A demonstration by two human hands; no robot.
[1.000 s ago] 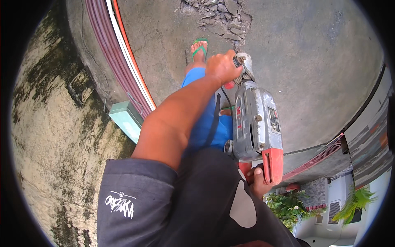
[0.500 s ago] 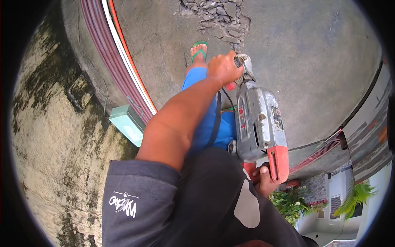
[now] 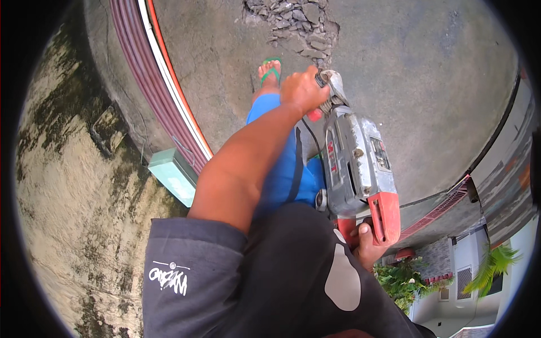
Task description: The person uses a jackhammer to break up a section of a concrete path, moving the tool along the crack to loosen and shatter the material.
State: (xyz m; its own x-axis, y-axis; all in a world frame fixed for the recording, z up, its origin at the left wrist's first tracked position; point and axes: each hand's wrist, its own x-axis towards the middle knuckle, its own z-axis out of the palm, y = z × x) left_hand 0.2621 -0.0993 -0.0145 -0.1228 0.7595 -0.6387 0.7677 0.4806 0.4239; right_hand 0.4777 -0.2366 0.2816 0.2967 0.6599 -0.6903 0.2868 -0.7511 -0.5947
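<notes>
A grey and red demolition hammer (image 3: 345, 163) lies in front of my body, its nose toward the broken concrete (image 3: 307, 25). My left hand (image 3: 303, 90) is closed around the front side handle beside the nose. At the back end, my right hand (image 3: 367, 248) wraps the red rear handle (image 3: 386, 219); its thumb shows, while most of the other fingers are hidden. A dark cord (image 3: 309, 134) runs beside the tool's body. The hammer's bit is hidden behind the front end and my hand.
My foot in a green flip-flop (image 3: 271, 72) stands on the concrete floor near the rubble. Purple, white and orange pipes (image 3: 152, 73) run along a stained wall (image 3: 67, 186) at left, with a pale green box (image 3: 172, 174) beside them. Plants (image 3: 397, 281) and a building are at lower right.
The hammer's rear end has swung slightly to the right with my right hand. My left hand has shifted a little left on the front handle side. Both grips stay closed.
</notes>
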